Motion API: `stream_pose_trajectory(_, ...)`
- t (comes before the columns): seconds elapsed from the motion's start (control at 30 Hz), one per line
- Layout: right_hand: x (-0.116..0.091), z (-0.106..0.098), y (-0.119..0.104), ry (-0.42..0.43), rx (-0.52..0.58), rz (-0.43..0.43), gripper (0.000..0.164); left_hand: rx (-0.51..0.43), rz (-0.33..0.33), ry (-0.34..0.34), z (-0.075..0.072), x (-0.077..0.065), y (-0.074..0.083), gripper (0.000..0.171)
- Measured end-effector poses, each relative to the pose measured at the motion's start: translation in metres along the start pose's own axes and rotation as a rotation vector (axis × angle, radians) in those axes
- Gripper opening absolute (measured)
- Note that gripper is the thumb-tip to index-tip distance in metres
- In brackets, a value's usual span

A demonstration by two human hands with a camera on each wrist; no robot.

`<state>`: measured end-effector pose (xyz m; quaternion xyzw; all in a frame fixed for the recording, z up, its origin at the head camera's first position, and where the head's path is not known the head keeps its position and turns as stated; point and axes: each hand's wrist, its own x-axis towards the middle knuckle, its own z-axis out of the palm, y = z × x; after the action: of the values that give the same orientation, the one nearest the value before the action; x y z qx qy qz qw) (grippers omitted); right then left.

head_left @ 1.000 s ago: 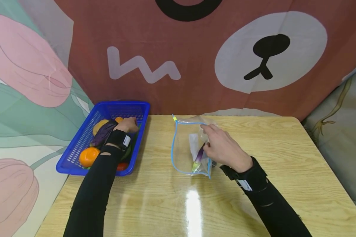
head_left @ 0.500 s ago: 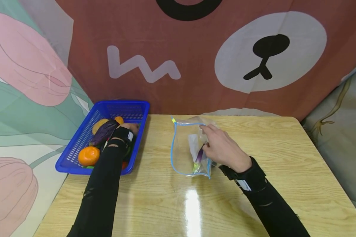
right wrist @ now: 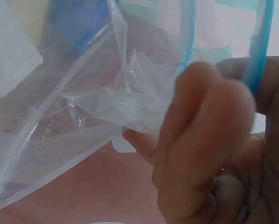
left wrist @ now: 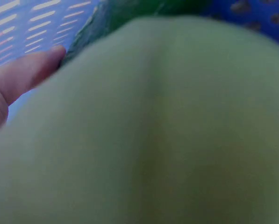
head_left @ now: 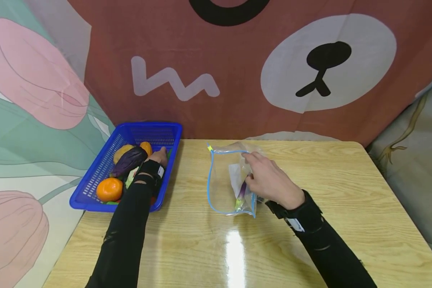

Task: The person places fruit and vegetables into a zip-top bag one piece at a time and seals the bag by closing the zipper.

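My left hand [head_left: 158, 157] is down in the blue basket [head_left: 93, 207], near its right wall. In the left wrist view, the thumb [left wrist: 32, 70] lies against a dark green, rough-skinned vegetable [left wrist: 130, 14]. A blurred pale green shape [left wrist: 153, 130] hides the other fingers, so I cannot tell whether they grip. My right hand [head_left: 271, 176] pinches the edge of a clear zip bag [head_left: 219, 180], whose blue-rimmed mouth gapes. Inside the bag sits a slim purple vegetable [head_left: 242, 196] with a yellow-green end. The right wrist view shows the blue zip strip [right wrist: 258, 51] between thumb and fingers.
A dark purple eggplant [head_left: 129, 161], an orange fruit [head_left: 109, 189] and a pale green vegetable [head_left: 131, 178] lie in the basket with several others. The wooden table [head_left: 194, 248] meets a cloth backdrop [head_left: 237, 116] behind.
My left hand has shifted slightly right inside the basket and its forearm has swung right. More of the eggplant and the pale green vegetable shows. The right hand keeps its place on the bag.
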<state>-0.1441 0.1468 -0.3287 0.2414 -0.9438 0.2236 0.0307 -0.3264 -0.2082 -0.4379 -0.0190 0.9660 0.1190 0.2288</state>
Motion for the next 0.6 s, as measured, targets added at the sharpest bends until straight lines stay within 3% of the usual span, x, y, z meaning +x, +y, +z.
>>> stream_pose_trajectory(0.07,-0.001,-0.001,0.000,0.002,0.003,0.000,0.057,-0.012,0.020,0.022,-0.005,-0.012,0.004,0.049)
stream_pose_trajectory(0.27,-0.002,-0.001,0.000,0.002,0.008,0.001,0.057,-0.078,0.099,0.077,-0.014,-0.020,0.002,0.039)
stream_pose_trajectory(0.6,-0.003,-0.002,-0.001,0.003,-0.007,0.009,0.059,-0.339,0.209,0.212,-0.023,-0.036,0.000,0.058)
